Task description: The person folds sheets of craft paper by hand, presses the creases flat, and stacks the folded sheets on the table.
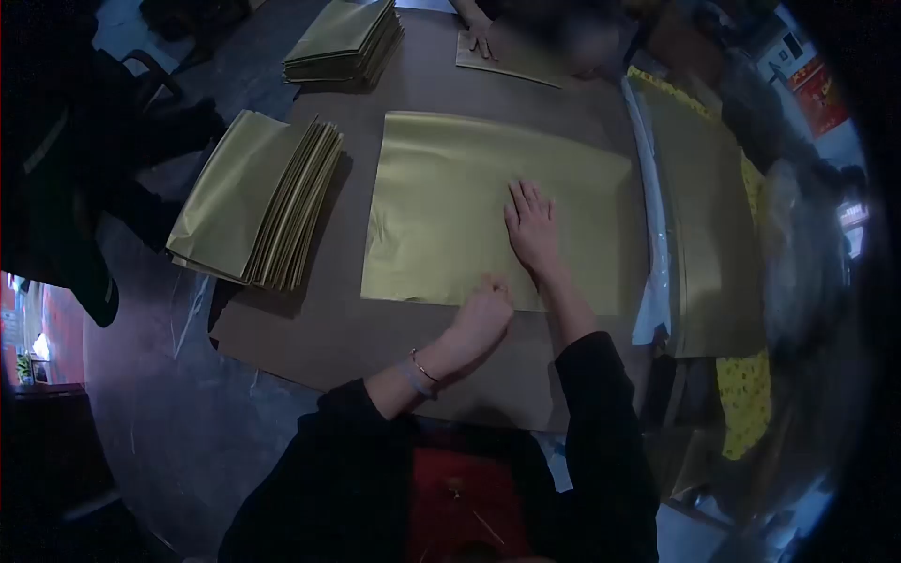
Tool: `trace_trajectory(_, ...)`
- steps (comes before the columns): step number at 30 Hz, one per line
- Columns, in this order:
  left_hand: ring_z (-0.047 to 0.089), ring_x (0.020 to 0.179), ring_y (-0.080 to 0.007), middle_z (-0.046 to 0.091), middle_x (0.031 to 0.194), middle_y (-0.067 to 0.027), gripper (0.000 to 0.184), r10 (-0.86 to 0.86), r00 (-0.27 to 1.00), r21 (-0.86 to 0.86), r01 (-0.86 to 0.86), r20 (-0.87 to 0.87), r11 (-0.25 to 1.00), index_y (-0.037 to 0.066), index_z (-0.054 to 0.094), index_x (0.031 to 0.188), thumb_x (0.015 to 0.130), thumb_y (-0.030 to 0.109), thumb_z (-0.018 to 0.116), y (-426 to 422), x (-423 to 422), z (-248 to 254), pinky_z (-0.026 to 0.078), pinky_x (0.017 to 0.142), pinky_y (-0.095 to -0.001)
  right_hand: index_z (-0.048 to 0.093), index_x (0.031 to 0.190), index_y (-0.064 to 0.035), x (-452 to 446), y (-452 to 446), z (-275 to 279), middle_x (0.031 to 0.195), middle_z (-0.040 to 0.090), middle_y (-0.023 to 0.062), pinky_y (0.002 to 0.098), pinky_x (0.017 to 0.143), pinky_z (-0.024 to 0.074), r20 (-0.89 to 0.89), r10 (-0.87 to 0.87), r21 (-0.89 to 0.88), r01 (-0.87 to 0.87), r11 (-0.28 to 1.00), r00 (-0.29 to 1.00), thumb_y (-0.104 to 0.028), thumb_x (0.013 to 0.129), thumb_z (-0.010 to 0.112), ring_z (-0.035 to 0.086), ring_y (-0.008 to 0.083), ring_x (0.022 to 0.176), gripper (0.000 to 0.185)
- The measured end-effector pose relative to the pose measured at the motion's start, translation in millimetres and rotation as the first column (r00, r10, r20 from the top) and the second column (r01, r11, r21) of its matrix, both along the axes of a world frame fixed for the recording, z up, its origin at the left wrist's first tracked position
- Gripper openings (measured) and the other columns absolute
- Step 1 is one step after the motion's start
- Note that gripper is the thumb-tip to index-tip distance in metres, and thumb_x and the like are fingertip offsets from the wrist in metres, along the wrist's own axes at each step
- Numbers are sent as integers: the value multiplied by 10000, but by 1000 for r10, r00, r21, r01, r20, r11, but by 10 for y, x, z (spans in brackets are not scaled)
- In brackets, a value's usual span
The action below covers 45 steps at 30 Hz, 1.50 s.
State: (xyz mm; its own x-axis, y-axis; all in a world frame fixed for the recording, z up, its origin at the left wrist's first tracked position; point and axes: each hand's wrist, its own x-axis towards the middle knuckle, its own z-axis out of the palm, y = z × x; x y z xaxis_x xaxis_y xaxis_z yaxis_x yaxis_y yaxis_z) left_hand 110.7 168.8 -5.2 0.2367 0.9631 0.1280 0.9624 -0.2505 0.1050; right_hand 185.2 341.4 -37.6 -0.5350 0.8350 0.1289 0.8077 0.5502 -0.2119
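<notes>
A large gold sheet [432, 206] lies flat on the brown board in front of me. My right hand [532, 227] rests palm down on the sheet, right of its middle, with the fingers stretched forward. At the sheet's near edge is my left hand [485, 314], its fingers curled closed; whatever they may hold is hidden. A bracelet circles my left wrist.
Folded gold sheets are stacked at the left [235, 192] and at the far left [343, 38]. Across the table a co-worker's hand [481, 38] touches another gold sheet [511, 66]. More large sheets [713, 216] lie on the right, beside white plastic [654, 253].
</notes>
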Motion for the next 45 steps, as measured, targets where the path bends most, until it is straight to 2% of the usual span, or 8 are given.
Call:
trace_trajectory(2,568,976,-294,598,996,-196,267,-2,987,-29,-2,-162,1000,-77,625,926,725,86,560,8,120,-23,529,632,-258,337,1423,-136,-54,141,-11,1521,247,60,508,1130,159,2,6,6,-6,1000,1000,-385,978,317,204,224,1411,511)
trace_trajectory(3,563,1040,-353,598,1090,-269,288,7,968,-209,-62,-251,976,-90,623,981,770,93,552,42,226,125,533,677,-289,314,1435,-138,-77,199,-12,1529,230,52,507,1131,155,41,4,-4,-4,1000,999,-388,981,306,193,221,1415,519)
trace_trajectory(5,557,1064,-414,544,1177,-336,294,91,949,13,-91,-301,996,-112,606,1025,821,85,528,20,346,-112,541,732,-334,257,1465,-147,-128,293,86,1546,189,32,504,1137,137,95,8,-14,-7,1000,995,-399,990,265,168,215,1424,538)
trace_trajectory(7,568,1038,-434,546,1147,-349,308,94,966,-26,-103,-239,994,-133,584,1049,845,85,509,24,378,-23,545,766,-363,249,1468,-147,-184,371,124,1549,178,31,502,1140,130,104,8,3,-8,1000,995,-402,991,252,165,215,1425,541)
trace_trajectory(10,566,1049,-437,536,1162,-355,348,104,918,66,-85,-384,994,-147,564,1072,867,123,482,-52,385,-10,541,792,-396,235,1472,-143,-219,526,64,1554,157,24,502,1145,116,109,3,10,-4,1000,994,-414,991,233,158,213,1426,553)
trace_trajectory(17,569,1057,-441,545,1163,-340,356,90,946,41,-81,-311,996,-140,565,1095,852,115,507,-70,377,2,552,742,-371,271,1458,-118,-297,711,69,1554,160,22,478,1146,131,65,16,9,-17,1000,998,-403,986,269,165,211,1424,551)
trace_trajectory(22,583,1033,-432,555,1159,-337,337,103,913,99,-70,-394,993,-117,578,1084,847,114,513,-67,382,-39,542,709,-355,279,1455,-117,-340,802,83,1551,172,24,478,1144,134,66,4,0,-4,1000,998,-396,985,271,177,209,1421,547)
trace_trajectory(45,553,1089,-440,539,1173,-347,350,52,936,-5,-58,-348,998,-120,542,1121,866,117,504,-36,348,48,553,730,-338,242,1471,-139,-467,1076,97,1544,196,22,476,1148,142,61,-39,9,38,999,997,-434,973,270,169,177,1424,580)
